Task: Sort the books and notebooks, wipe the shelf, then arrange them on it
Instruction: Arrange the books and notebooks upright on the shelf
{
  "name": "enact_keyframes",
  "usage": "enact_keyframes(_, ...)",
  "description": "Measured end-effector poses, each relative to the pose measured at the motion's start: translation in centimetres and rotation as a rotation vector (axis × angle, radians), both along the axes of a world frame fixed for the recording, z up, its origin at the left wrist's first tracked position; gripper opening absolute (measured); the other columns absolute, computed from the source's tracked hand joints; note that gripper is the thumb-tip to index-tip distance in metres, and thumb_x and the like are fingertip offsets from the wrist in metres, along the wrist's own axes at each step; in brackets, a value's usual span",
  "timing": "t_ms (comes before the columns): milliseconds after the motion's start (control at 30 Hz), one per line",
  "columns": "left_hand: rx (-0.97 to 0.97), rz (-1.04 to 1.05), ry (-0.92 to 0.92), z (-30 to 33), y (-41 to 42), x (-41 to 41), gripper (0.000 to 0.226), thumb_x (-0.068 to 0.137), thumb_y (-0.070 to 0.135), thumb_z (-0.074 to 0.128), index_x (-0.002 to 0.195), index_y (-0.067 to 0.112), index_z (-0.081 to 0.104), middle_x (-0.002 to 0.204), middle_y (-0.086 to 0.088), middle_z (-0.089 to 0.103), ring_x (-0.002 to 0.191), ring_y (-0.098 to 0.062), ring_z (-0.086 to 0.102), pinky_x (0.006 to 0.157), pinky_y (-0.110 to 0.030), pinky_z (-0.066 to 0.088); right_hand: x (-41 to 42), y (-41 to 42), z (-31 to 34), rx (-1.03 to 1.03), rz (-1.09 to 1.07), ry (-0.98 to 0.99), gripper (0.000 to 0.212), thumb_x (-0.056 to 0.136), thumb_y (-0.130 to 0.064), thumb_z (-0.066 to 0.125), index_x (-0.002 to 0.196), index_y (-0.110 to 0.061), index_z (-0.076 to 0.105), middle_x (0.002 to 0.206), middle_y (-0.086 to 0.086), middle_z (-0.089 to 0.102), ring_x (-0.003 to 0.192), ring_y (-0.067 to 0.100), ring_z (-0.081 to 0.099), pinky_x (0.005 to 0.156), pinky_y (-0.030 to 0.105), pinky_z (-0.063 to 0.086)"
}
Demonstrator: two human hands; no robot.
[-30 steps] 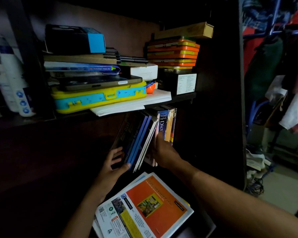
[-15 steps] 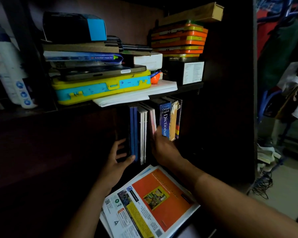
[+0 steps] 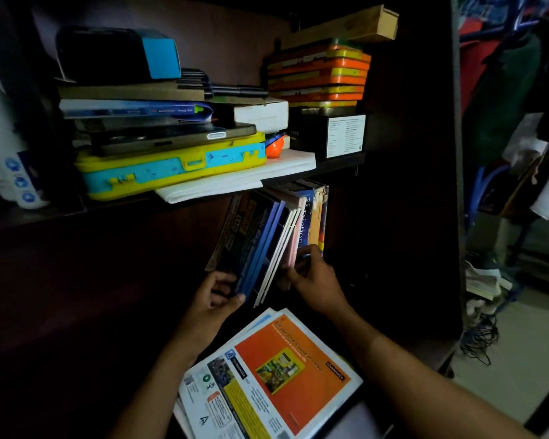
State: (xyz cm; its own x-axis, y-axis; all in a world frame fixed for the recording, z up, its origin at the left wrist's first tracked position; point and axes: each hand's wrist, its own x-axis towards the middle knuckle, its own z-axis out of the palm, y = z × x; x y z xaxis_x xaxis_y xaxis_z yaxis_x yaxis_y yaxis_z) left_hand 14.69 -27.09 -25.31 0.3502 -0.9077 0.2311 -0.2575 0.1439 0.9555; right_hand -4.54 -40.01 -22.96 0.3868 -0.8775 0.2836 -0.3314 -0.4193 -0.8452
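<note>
Both hands [image 3: 216,299] [image 3: 314,280] now gripping books [image 3: 260,242], tilted left vs upright before.

Lower shelf [image 3: 114,280] is lost in darkness, its surface unreadable; the leaning books [image 3: 267,236] hide their tops behind the upper board, and the dictionary [image 3: 305,229] title is half covered.

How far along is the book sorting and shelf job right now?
Partly done: a row of books stands on the lower shelf. In hand: the left hand grips the blue-spined ones, the right hand touches the pink one. Left: the orange-covered stack lies flat, unshelved. No wiping cloth is visible.
</note>
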Motion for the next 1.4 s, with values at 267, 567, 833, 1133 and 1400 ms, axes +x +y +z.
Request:
enact_keyframes(267, 0.267, -0.261, -0.476, 0.8, 1.4, -1.0, 0.063, 0.060, 0.059, 0.091, 0.111, 0.038, 0.061, 0.097, 0.003, 0.059, 0.085, -0.010, 0.059, 0.075, -0.026, 0.051, -7.4, 6.0, -1.0, 0.106, 0.121, -0.201, 0.007, 0.094, -0.012, 0.070, 0.098, -0.014, 0.065, 0.088, 0.008, 0.067, 0.080, 0.010, 0.063, 0.080, 0.033, 0.053)
enact_keyframes(567, -0.123, -0.101, 0.164, 2.3, 1.6, -1.2, 0.032, 0.065, 0.024, 0.090, 0.094, 0.023, 0.078, 0.084, 0.000, 0.077, 0.074, -0.010, 0.071, 0.066, -0.025, 0.058, -8.7, 9.3, -0.5, -0.057, 0.108, -0.022, 0.054, 0.083, -0.064, 0.068, 0.124, -0.029, 0.059, 0.115, -0.015, 0.069, 0.105, -0.006, 0.063, 0.090, 0.017, 0.049)
enact_keyframes(833, -0.245, -0.106, 0.063, 3.4, 1.2, -4.7, 0.014, 0.105, 0.027, 0.051, 0.114, 0.026, 0.062, 0.107, 0.007, 0.070, 0.097, -0.002, 0.065, 0.084, -0.014, 0.050, -8.9, 8.9, -1.1, -0.229, -0.065, -0.114, 0.005, 0.102, -0.021, 0.058, 0.102, -0.021, 0.053, 0.087, -0.023, 0.069, 0.074, -0.006, 0.064, 0.064, 0.017, 0.048)
enact_keyframes(1133, -0.034, 0.097, -0.186, 0.6, 0.3, -3.2, 0.073, 0.093, 0.020, 0.073, 0.152, 0.042, 0.036, 0.152, 0.015, 0.027, 0.139, -0.008, 0.032, 0.112, -0.038, 0.038, -9.7, 7.8, -1.3, -0.181, -0.375, -0.311, 0.025, 0.106, -0.022, 0.046, 0.131, -0.023, 0.043, 0.098, -0.010, 0.067, 0.082, 0.011, 0.069, 0.062, 0.012, 0.048)
enact_keyframes(1400, -0.027, 0.105, 0.200, 0.3, -0.5, -1.7, 0.075, 0.092, 0.003, 0.070, 0.148, 0.039, 0.035, 0.152, -0.003, 0.044, 0.138, -0.017, 0.045, 0.111, -0.041, 0.041, -8.9, 8.0, -1.1, -0.240, -0.113, -0.222, 0.043, 0.106, -0.013, 0.046, 0.140, -0.040, 0.042, 0.115, -0.015, 0.069, 0.100, 0.002, 0.070, 0.080, 0.031, 0.062)
